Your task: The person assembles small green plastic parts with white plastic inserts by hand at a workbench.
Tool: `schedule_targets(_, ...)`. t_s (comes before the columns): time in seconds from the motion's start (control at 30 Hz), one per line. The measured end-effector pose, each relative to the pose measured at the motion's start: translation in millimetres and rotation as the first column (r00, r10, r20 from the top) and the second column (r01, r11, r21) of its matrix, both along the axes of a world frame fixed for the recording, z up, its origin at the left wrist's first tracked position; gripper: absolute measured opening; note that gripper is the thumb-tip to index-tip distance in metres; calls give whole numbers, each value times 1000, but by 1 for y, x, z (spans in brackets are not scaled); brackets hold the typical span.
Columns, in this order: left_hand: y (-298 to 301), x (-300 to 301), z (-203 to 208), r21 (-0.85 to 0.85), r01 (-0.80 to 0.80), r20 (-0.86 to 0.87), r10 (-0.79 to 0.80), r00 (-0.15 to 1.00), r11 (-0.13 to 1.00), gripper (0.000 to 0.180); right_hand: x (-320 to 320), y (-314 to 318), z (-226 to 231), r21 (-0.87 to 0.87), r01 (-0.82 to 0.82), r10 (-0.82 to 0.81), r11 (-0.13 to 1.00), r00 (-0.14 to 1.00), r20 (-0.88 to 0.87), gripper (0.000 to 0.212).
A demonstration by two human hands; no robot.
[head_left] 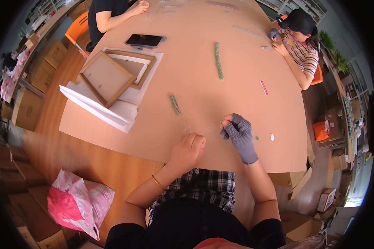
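My left hand [189,150] is bare and curled closed above the near edge of the table. Whatever its fingers hold, if anything, is hidden, though a faint clear scrap lies just beyond the knuckles. My right hand [239,133] wears a grey dotted glove with bare fingertips, and pinches a tiny green piece [221,123]. Beyond my left hand lies a short row of green pieces [175,104]; a longer green row [219,61] is farther off. Right of the glove are a small green bit [257,138] and a small white tag [272,137].
The brown table [187,79] holds wooden frames [108,79] on white foam sheet [100,110], a black phone [144,40] and a red-and-white strip [264,87]. Two people sit at its far left and right. A pink-and-white bag [77,203] stands on the floor among cardboard boxes.
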State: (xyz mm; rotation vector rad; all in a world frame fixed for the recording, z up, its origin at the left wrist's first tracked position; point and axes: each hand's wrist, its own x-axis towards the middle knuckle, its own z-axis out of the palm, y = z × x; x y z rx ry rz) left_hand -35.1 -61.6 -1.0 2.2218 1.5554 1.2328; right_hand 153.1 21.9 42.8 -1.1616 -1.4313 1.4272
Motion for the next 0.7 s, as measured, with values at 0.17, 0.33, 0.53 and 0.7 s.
schedule_targets(0.17, 1, -3, -8, -9, -33, -16, 33, 999, 999, 11, -31, 24, 2, 404, -213, 14, 890, 896, 443, 8)
schedule_targets(0.33, 4, -4, -11, -11, -40, 13, 40, 999, 999, 14, -57, 54, -2, 562, -403, 52, 722, 842, 537, 8)
schedule_targets(0.53, 5, -8, -4, -18, -12, -12, 11, 1000, 1000, 13, -83, 60, -21, 582, -577, 124, 573, 763, 634, 11)
schedule_targets(0.7, -1, -6, -8, 10, 9, 36, -9, 999, 1000, 12, -94, 50, -24, 600, -645, 68, 473, 706, 705, 11)
